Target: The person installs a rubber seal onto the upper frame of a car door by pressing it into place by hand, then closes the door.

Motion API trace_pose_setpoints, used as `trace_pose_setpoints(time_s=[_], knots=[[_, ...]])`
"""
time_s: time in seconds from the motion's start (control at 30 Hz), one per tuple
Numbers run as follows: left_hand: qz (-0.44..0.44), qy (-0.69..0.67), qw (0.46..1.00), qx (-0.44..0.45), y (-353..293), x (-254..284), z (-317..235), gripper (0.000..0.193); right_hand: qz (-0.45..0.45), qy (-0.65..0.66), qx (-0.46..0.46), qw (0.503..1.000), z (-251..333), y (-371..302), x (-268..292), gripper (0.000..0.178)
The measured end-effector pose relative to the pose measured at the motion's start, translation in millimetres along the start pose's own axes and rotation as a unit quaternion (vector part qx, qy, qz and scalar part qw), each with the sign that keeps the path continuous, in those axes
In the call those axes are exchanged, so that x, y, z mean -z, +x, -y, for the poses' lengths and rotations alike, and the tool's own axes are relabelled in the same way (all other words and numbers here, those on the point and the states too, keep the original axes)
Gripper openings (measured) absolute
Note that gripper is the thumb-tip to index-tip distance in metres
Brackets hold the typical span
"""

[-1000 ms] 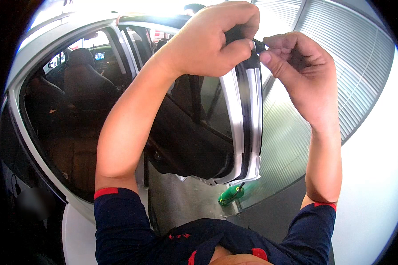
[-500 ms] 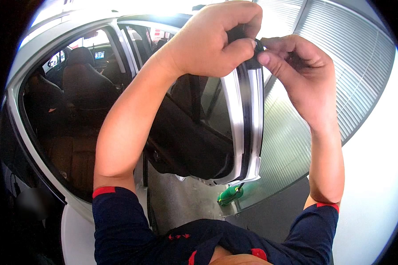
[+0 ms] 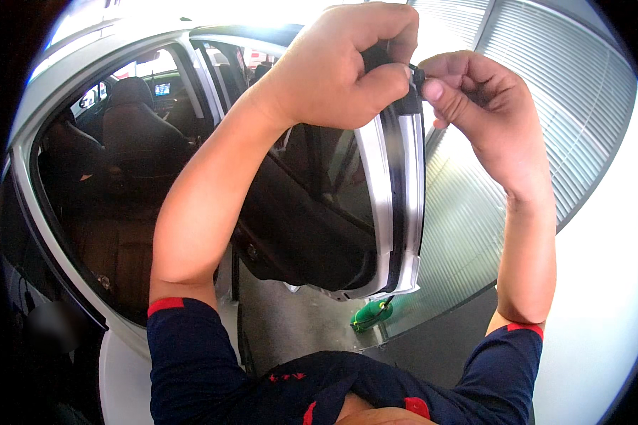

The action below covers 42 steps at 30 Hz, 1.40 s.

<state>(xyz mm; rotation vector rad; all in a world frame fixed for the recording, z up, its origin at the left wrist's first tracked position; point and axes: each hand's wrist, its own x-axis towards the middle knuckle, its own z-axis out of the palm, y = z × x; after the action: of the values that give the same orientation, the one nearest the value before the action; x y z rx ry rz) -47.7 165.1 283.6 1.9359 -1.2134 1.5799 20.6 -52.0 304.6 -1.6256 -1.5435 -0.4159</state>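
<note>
The open car door (image 3: pixel 410 177) stands edge-on in front of me, with a silver frame and a black rubber strip (image 3: pixel 398 184) running down its edge. Raised to its top corner, my left hand (image 3: pixel 351 71) is closed, thumb and curled fingers gripping the black trim (image 3: pixel 408 104) there. My right hand (image 3: pixel 488 117) pinches the edge of the same dark trim between thumb and forefinger, close beside the left thumb. How far the trim reaches behind the left fingers is hidden.
Left of the door is the car's open rear doorway, with a dark seat (image 3: pixel 138 124) and a small lit screen (image 3: pixel 162 89) inside. A green rounded object (image 3: pixel 372 314) with a cord lies on the floor below the door. Window blinds (image 3: pixel 546 92) rise at the right.
My right hand has shifted slightly right, its fingers more curled at the trim. My left hand stays almost where it was, still gripping. The view has moved a little.
</note>
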Motion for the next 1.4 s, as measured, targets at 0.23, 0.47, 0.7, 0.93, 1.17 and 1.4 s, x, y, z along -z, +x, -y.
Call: trace_pose_setpoints(time_s=[0.23, 0.47, 0.7, 0.93, 1.17, 1.4], knots=[[-0.003, -0.030, 0.999, 0.012, -1, -1, 2, 0.009, 0.028, -0.023, 0.000, 0.999, 3, 4, 5, 0.017], [0.006, -0.030, 0.999, 0.024, -1, -1, 2, 0.009, 0.055, -0.039, -0.012, 0.998, 3, 11, 10, 0.017], [-0.045, -0.108, 0.993, 0.012, -5, -12, 8, 0.008, 0.078, -0.062, -0.039, 0.994, 8, 21, 14, 0.017], [-0.008, -0.021, 0.996, 0.088, -6, -2, -3, 0.007, 0.070, -0.092, -0.016, 0.993, 19, 18, 9, 0.015], [-0.009, 0.127, 0.985, 0.114, 1, -4, -9, 0.024, 0.105, -0.136, 0.014, 0.985, 17, 29, 22, 0.016], [-0.081, -0.067, 0.993, 0.052, -3, -16, 1, 0.024, 0.106, -0.125, 0.028, 0.986, 9, 23, 18, 0.015]])
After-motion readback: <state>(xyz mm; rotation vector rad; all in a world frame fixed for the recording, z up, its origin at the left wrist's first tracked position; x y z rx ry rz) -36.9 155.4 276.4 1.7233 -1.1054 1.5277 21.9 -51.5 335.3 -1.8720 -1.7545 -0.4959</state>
